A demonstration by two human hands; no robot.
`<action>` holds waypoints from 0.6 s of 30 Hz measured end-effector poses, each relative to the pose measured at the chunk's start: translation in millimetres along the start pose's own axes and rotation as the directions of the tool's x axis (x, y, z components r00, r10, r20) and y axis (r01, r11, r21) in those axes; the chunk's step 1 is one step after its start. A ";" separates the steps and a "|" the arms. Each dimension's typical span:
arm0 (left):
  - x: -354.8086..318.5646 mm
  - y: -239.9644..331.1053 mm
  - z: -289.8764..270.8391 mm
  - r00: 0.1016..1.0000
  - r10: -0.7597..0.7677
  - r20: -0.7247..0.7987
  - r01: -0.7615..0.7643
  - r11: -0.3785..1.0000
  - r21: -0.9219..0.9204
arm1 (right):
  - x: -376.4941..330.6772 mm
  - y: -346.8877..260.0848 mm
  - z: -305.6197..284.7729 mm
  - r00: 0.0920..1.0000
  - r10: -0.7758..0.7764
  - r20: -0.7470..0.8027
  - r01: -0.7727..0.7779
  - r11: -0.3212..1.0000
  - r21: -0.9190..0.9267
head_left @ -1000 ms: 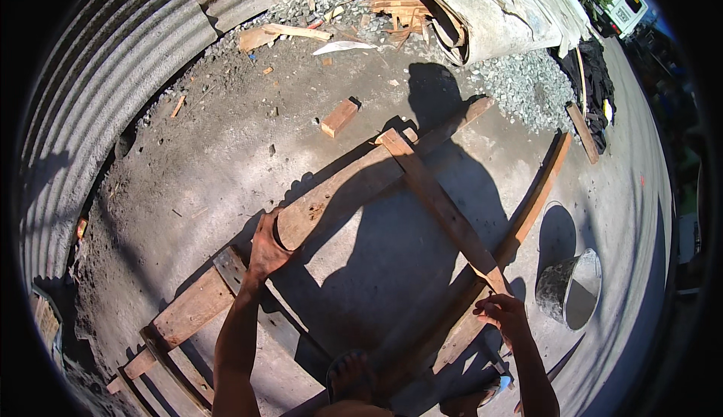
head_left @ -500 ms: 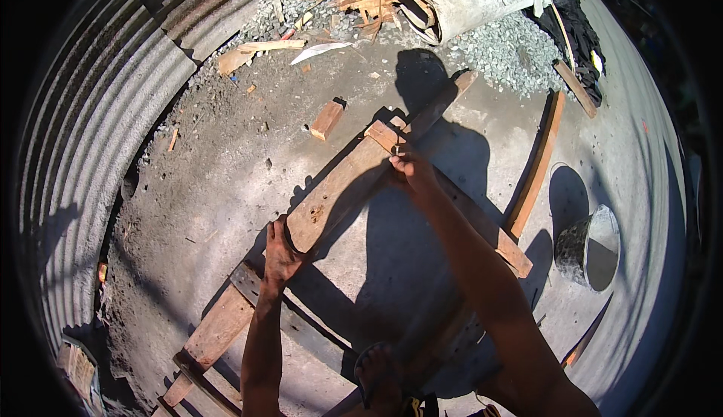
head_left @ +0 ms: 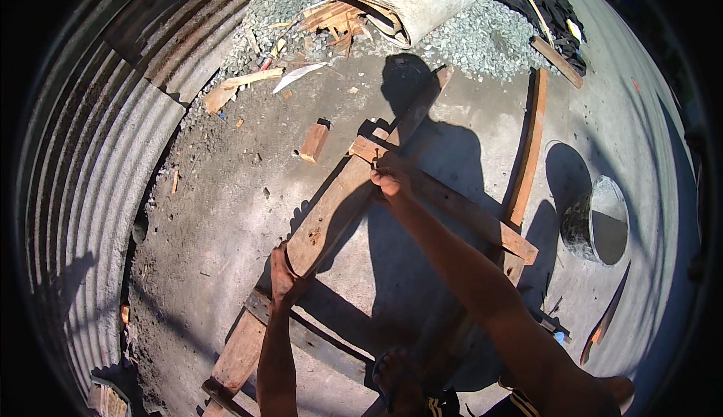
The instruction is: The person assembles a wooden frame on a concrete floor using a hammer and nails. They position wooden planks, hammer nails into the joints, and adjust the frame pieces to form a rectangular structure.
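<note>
We see the left hand (head_left: 286, 275) left of centre, its fingers curled around the rounded near end of the plank (head_left: 325, 217). The plank slants from there toward the upper middle of the frame. The right hand (head_left: 388, 182) is in the middle of the frame, its fingers and thumb closed narrowly on a nail (head_left: 376, 158), which stands head up at the crosspiece (head_left: 459, 210). We cannot tell whether the nail's point has entered the wood. The crosspiece lies over the plank's far end and slopes down to the right of the frame. Below the left hand, we find a grey board (head_left: 327, 348) and a lower plank (head_left: 239, 348) in the lower left. A small block (head_left: 314, 143) lies on the ground above the plank. At the right we have a bucket (head_left: 577, 229) tipped toward us, and near it a long strip (head_left: 529, 146). Gravel (head_left: 489, 33) fills the top, beside a pale sheet (head_left: 433, 3).
</note>
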State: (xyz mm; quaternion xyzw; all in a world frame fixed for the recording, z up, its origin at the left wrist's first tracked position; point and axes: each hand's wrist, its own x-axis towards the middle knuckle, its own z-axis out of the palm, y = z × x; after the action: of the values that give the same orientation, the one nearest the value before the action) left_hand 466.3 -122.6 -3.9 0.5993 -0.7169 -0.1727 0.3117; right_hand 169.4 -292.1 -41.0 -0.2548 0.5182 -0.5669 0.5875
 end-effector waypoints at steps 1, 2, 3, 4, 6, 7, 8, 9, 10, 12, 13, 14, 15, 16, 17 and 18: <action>1.0 1.0 0.6 1.000 0.018 0.004 -0.018 1.000 0.012 | -3.9 -5.7 -0.2 0.985 0.151 -0.087 -0.155 0.987 -0.040; 0.3 1.9 1.3 0.999 0.039 0.014 -0.039 0.999 0.026 | -6.8 -10.2 -0.5 0.984 0.157 -0.079 -0.162 0.985 -0.065; 0.8 2.6 3.2 0.999 0.040 0.000 -0.040 0.997 0.064 | -6.6 -14.0 0.9 0.985 0.141 -0.096 -0.149 0.985 -0.084; 0.3 2.8 5.4 0.999 0.039 -0.015 -0.038 0.994 0.104 | -4.8 -16.3 2.7 0.992 0.107 -0.073 -0.114 0.989 -0.096; -3.7 2.0 9.6 0.998 0.035 -0.050 -0.028 0.992 0.126 | 1.8 -17.3 7.4 0.950 0.305 -0.074 -0.293 0.946 0.136; -5.3 0.2 10.7 0.996 0.044 -0.076 -0.035 0.994 0.108 | 5.1 -16.7 10.0 0.924 0.380 -0.038 -0.359 0.899 0.249; -6.9 -1.5 12.1 0.996 0.045 -0.078 -0.039 0.997 0.072 | 7.9 -16.8 11.2 0.990 0.134 0.042 -0.133 0.991 -0.026; -7.4 -4.5 12.1 0.983 0.150 -0.104 -0.140 0.985 0.097 | 7.7 -16.6 12.3 0.981 -0.080 0.179 0.127 0.954 -0.272; -8.8 -6.5 12.4 0.993 0.074 -0.087 -0.066 0.993 0.099 | 4.4 -17.9 10.9 0.975 -0.028 0.221 0.084 0.964 -0.251; -7.7 -10.7 12.1 1.000 -0.013 -0.027 0.016 0.995 0.099 | -14.6 -24.7 2.6 0.940 0.030 0.339 -0.032 0.999 0.001; -5.5 -12.3 12.3 0.999 -0.038 -0.025 0.037 0.999 -0.024 | -31.6 -30.7 -6.8 0.957 0.117 0.267 -0.074 0.984 -0.164; -5.3 -11.9 12.4 0.999 -0.034 0.017 0.034 0.999 -0.004 | -53.8 -36.9 -17.3 0.957 0.154 0.247 -0.081 0.955 -0.284; -4.3 -10.8 11.2 0.999 -0.034 0.008 0.034 0.999 0.011 | -79.7 -46.0 -34.5 0.935 0.241 0.259 -0.205 0.966 -0.159; -3.5 -7.9 10.6 0.999 -0.033 0.001 0.033 0.999 0.027 | -109.1 -55.2 -53.4 0.933 0.290 0.215 -0.282 0.957 -0.069; -4.2 -3.6 6.6 1.000 0.001 0.008 -0.001 1.000 0.031 | -141.5 -64.4 -76.0 0.929 0.252 0.270 -0.283 0.956 0.081; -3.2 1.6 3.7 1.000 -0.018 -0.007 0.018 1.000 0.019 | -173.3 -74.8 -101.6 0.930 0.278 0.240 -0.309 0.945 0.104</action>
State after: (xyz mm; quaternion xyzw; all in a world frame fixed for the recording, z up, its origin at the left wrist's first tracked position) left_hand 463.0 -119.6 -6.4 0.6092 -0.7121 -0.1665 0.3069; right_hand 79.3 -118.6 46.9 -0.1942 0.4404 -0.4752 0.7365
